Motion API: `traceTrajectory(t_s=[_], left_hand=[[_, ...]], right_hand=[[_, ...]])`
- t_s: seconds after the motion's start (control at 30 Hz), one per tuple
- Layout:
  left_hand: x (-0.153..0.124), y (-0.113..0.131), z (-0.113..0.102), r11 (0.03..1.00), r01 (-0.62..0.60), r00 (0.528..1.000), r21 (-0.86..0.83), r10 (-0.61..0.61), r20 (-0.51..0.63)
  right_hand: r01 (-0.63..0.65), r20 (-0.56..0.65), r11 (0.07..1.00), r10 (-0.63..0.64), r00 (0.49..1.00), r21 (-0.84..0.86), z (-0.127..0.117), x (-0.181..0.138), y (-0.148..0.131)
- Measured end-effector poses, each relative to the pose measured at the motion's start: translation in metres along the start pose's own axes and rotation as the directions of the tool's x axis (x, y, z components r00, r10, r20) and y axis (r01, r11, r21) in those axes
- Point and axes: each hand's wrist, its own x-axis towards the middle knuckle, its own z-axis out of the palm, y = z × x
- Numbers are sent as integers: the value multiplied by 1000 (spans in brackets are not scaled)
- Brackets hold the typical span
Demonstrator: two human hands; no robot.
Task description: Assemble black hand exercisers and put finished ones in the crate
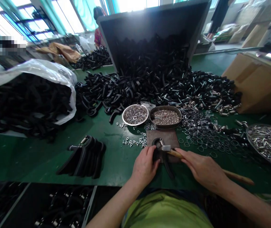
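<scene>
My left hand [145, 165] is closed on a black hand grip strengthener [167, 167] with a metal spring near its top. The strengthener lies over a square metal plate [150, 136] on the green table. In my right hand [203, 167] is a hammer [175, 154] with a wooden handle, and its small metal head rests at or just above the strengthener's spring end; contact cannot be made out. Beyond the plate are a round dish [124, 120] of small metal parts and an oval tin [152, 124] of tiny pieces. Loose washers [135, 142] lie left of the plate.
A row of black hand grips [85, 158] stands at left. Behind it sits a plastic bag [72, 82] full of black handles. A large tipped bin [111, 47] spills handles across the back. Metal rings [197, 136], a cardboard box [258, 85] and a pan of pins [250, 139] are on the right.
</scene>
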Motion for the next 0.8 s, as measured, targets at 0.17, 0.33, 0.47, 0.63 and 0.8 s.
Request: traceTrajectory(t_s=[0.17, 0.33, 0.47, 0.63, 0.8], left_hand=[[9, -1, -6, 989, 45, 998, -141, -39, 46], [11, 7, -3, 318, 463, 857, -828, -400, 325], [1, 31, 9, -167, 493, 715, -854, -481, 507], [-13, 56, 7, -131, 476, 771, -870, -414, 484], [-9, 50, -22, 90, 529, 803, -844, -374, 464]], right_hand=[[-110, -179, 973, 74, 981, -204, 19, -17, 31], [-218, -247, 918, 139, 959, -330, 22, -16, 68], [-183, -251, 953, 121, 960, -240, 0, 40, 75], [-211, 40, 920, 237, 971, -330, -17, 142, 70], [-220, 180, 910, 297, 938, -352, -4, 193, 74]])
